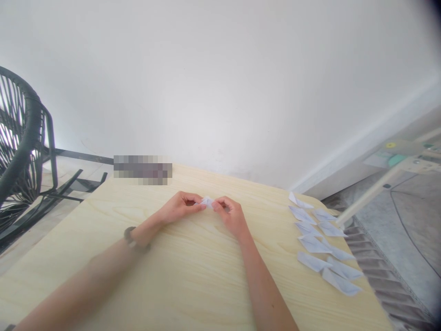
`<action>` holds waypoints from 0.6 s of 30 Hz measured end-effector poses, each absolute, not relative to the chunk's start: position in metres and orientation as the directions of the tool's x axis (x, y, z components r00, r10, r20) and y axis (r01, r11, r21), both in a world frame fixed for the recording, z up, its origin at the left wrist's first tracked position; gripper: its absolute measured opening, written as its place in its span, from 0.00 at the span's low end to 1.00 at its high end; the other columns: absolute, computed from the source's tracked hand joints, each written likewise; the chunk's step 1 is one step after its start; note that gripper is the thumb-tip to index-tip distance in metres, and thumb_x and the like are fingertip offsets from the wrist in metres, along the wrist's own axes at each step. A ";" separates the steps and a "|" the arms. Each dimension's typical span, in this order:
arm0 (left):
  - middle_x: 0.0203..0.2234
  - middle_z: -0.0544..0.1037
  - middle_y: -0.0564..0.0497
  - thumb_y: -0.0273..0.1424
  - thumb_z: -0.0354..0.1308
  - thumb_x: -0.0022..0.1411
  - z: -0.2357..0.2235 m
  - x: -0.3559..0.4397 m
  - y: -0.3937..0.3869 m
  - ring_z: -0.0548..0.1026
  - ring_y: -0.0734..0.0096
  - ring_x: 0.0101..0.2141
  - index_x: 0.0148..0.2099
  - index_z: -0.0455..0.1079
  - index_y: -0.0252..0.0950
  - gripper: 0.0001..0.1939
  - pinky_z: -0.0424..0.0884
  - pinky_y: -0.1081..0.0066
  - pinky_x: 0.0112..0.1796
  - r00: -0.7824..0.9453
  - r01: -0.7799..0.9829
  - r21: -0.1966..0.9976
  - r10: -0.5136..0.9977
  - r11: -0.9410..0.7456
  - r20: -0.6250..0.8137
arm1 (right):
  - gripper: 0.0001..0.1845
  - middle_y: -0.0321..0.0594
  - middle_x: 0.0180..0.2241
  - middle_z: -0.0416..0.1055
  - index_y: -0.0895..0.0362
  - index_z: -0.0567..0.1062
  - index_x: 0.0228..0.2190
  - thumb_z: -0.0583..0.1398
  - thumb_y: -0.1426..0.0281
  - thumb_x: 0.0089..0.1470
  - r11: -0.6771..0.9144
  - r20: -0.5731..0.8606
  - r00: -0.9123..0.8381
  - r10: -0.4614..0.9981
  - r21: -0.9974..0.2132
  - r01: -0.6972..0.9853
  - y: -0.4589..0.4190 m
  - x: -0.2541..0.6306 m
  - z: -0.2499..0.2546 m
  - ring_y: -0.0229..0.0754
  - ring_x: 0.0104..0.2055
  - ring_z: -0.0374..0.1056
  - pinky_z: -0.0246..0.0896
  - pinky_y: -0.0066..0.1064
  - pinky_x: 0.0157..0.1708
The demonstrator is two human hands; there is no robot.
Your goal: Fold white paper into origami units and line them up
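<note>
A small piece of folded white paper is held over the middle of the wooden table. My left hand pinches its left side between thumb and fingers. On its right side, my right hand grips it in the same way, fingertips close to those of the left. Much of the paper is covered by the fingers, so its full shape cannot be made out. Several folded white paper pieces with pointed ends lie in two rough columns near the table's right edge, away from both hands.
A black corded chair stands at the left. A white wall rises behind the table. To the right are a pale metal frame and grey pleated fabric. A blurred-out patch covers the table's far left corner.
</note>
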State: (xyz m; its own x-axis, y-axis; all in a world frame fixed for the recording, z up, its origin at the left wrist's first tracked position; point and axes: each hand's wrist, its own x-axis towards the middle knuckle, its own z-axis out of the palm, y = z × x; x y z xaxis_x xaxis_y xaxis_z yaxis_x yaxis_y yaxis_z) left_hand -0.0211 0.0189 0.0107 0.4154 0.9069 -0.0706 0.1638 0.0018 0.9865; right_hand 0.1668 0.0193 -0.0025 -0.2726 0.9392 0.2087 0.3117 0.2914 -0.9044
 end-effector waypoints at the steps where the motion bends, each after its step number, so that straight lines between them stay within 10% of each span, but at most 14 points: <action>1: 0.33 0.76 0.47 0.39 0.55 0.51 0.011 -0.022 0.019 0.72 0.65 0.34 0.35 0.72 0.32 0.15 0.67 0.72 0.33 0.415 0.163 0.987 0.907 0.001 -0.070 | 0.12 0.36 0.26 0.70 0.57 0.71 0.26 0.54 0.62 0.49 0.282 0.205 -0.261 0.943 -0.910 0.303 0.019 0.167 -0.003 0.36 0.30 0.65 0.60 0.26 0.32; 18: 0.31 0.75 0.48 0.40 0.54 0.52 0.011 -0.021 0.018 0.71 0.67 0.32 0.36 0.72 0.31 0.17 0.66 0.73 0.31 0.434 0.209 0.976 0.900 -0.058 -0.039 | 0.13 0.37 0.22 0.70 0.58 0.70 0.27 0.53 0.61 0.50 0.282 0.199 -0.261 0.944 -0.900 0.332 0.020 0.165 -0.007 0.35 0.25 0.66 0.59 0.25 0.26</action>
State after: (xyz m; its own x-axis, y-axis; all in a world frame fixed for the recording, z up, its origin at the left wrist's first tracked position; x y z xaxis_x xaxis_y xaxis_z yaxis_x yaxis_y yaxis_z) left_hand -0.0205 0.0184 0.0108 0.4342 0.8999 -0.0394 0.2089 -0.0581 0.9762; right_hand 0.1654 0.0196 -0.0074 -0.2612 0.9445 0.1994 0.3319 0.2818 -0.9002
